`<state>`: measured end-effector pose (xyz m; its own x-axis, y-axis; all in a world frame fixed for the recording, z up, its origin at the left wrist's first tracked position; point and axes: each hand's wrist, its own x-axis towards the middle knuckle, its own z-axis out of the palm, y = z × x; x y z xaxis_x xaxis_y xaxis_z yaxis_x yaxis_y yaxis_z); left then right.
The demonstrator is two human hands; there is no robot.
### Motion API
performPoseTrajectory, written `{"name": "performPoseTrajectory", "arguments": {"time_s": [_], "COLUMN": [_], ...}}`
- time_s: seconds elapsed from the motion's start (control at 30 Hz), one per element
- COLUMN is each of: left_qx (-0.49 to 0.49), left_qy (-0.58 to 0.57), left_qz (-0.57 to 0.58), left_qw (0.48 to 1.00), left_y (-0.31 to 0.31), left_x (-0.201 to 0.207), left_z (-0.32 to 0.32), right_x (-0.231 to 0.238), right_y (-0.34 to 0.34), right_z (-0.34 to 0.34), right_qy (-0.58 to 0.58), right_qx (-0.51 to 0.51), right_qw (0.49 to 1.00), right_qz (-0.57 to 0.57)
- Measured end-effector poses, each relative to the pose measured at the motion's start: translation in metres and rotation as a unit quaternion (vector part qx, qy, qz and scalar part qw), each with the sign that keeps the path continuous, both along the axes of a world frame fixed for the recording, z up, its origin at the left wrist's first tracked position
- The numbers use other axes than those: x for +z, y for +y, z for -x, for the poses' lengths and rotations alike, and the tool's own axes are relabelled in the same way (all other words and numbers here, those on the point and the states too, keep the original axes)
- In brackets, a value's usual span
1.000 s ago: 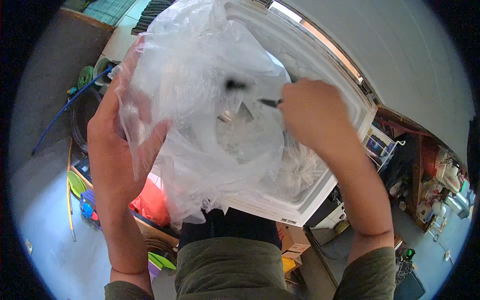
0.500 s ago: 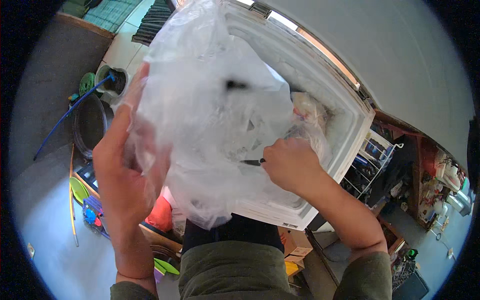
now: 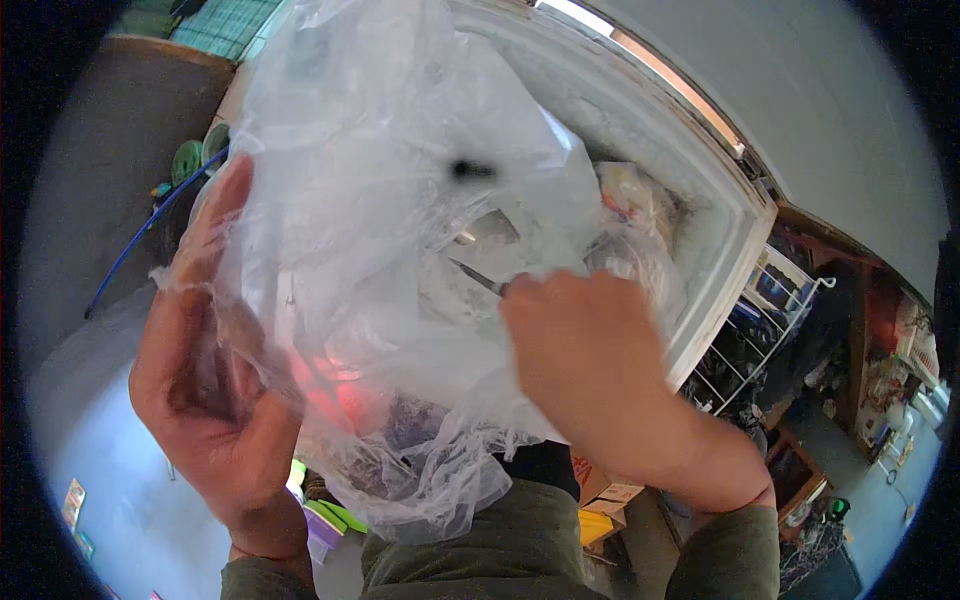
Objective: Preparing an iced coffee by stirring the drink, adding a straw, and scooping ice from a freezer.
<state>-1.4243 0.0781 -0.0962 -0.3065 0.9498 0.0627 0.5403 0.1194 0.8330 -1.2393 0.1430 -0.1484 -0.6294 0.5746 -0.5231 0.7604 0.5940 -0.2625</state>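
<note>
A large, crumpled clear plastic bag spreads in front of me over the open chest freezer. My left hand holds the bag at its left side, with its fingers stretched upward and partly behind the film. My right hand is closed round a thin, dark, pointed tool, like a small knife, its tip toward the middle of the bag. The fist hides its handle. Through the film a greyish, shiny flat piece shows near the tip. Another bagged item lies inside the freezer, right of the large bag.
The freezer's raised grey lid fills the upper right. A white wire rack stands beside the freezer. Below are a cardboard box and green and purple items. A blue stick leans at the left.
The bag has come lower and nearer, its loose edge now over my lap. My left hand has moved left and down. The pointed tool has tilted upward and shows more of its length.
</note>
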Motion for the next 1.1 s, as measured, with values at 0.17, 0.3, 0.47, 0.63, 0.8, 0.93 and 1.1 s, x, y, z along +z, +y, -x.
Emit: {"name": "performPoseTrajectory", "arguments": {"time_s": [0.17, 0.3, 0.47, 0.63, 0.8, 0.93, 1.1], "left_qx": [-0.027, -0.002, -0.027, -0.021, -0.01, -0.065, -0.042], "left_qy": [-0.052, -0.019, -0.078, -0.046, -0.088, -0.043, -0.052], "left_qz": [-0.062, -0.033, -0.076, -0.053, -0.088, -0.075, -0.105], "left_qw": [0.996, 0.999, 0.994, 0.997, 0.992, 0.994, 0.992], "left_y": [0.0, -0.005, 0.006, -0.002, -0.005, 0.007, -0.018], "left_x": [-0.016, -0.016, -0.024, -0.02, -0.027, -0.031, -0.043], "left_z": [0.01, 0.013, 0.006, 0.017, 0.012, 0.022, 0.038], "right_x": [-0.075, -0.01, -0.082, -0.033, -0.062, -0.093, 0.025], "right_y": [-0.007, 0.007, -0.032, 0.002, -0.027, -0.023, 0.006], "right_z": [0.008, 0.002, 0.019, 0.011, 0.016, 0.022, 0.024], "right_qy": [-0.04, -0.055, -0.047, -0.08, -0.033, -0.017, -0.079], "right_qx": [0.037, 0.01, 0.044, 0.004, 0.018, 0.057, -0.005], "right_qw": [0.998, 0.997, 0.998, 0.996, 0.999, 0.997, 0.997], "right_qz": [0.02, 0.058, -0.001, 0.027, -0.023, -0.047, -0.019]}}
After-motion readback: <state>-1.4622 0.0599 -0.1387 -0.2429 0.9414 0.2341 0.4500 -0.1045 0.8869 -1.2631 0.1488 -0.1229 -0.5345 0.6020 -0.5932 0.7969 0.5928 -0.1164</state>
